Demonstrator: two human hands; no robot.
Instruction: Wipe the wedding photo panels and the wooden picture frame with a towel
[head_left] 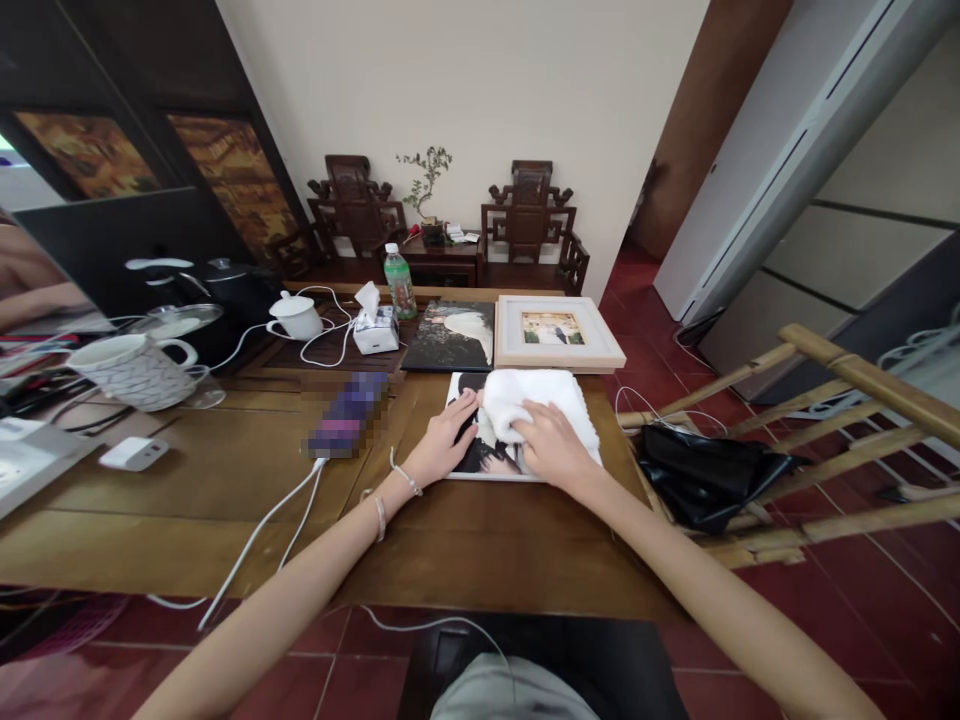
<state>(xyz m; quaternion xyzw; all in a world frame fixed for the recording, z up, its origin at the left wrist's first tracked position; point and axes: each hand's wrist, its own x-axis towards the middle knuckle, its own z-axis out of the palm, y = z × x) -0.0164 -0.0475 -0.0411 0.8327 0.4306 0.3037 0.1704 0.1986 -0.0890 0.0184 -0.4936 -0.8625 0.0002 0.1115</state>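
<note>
A photo panel [491, 462] with a white border lies flat on the wooden table before me. My left hand [448, 438] rests on its left side, fingers stretched out flat, holding nothing. On the panel's right part sits a folded white towel [574, 400], which hides much of the picture. My right hand [553, 440] presses on the towel's near left side, its fingers curled into the fabric. Just behind are a dark photo panel [442, 335] with a white figure, and a light-framed photo [555, 335] beside it.
To the left lie a phone [349, 415] on a white cable and a charger [133, 453]. A patterned mug [139, 372], lidded white cup [295, 318], tissue box [376, 331] and green-labelled bottle [400, 283] stand farther back. A bamboo chair [795, 430] with a black bag is right.
</note>
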